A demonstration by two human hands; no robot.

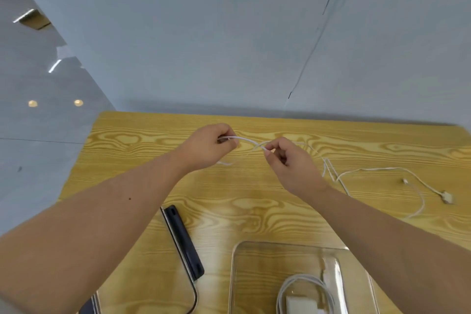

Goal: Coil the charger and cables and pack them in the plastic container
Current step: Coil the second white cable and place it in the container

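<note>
My left hand (207,146) pinches one end of a thin white cable (246,140) above the far part of the wooden table. My right hand (290,160) grips the same cable a little to the right, with a short arc of it stretched between the two hands. The cable trails off to the right across the table, looping to a connector (447,197) and a small plug end (405,181). Near the front edge stands the clear plastic container (238,275), holding a white charger block (299,303) with its coiled cord (305,282).
A clear lid with a dark blue clip (183,239) lies to the left of the container, partly under my left forearm. The wooden table (153,140) ends at a grey wall behind and at a grey floor on the left.
</note>
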